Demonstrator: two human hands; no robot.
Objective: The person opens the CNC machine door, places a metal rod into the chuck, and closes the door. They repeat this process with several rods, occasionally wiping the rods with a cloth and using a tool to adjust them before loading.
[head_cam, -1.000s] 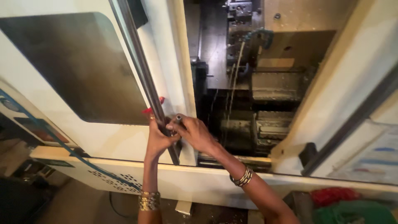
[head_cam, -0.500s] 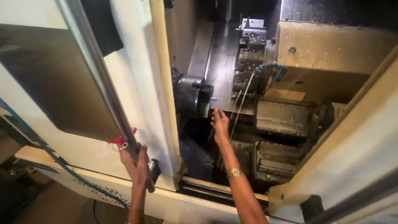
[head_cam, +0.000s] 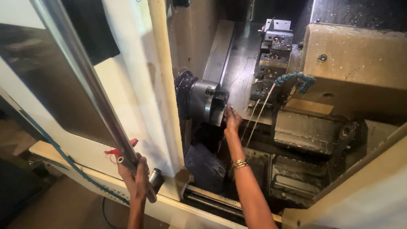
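Gripping the door handle bar (head_cam: 91,95) at seven o'clock with clenched left hand (head_cam: 135,176); right hand (head_cam: 232,119), fingers resting loosely, touching the chuck (head_cam: 208,101) inside the machine enclosure (head_cam: 352,59).

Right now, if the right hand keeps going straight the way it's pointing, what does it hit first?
The right hand points up and left into the machine, fingertips at the front of the metal chuck. It would likely meet the chuck's face or jaws first; depth is unclear. The left hand grips the door handle bar.

Lathe bed (head_cam: 237,72) carries chuck (head_cam: 207,104), tool turret (head_cam: 271,59); metal chips below.
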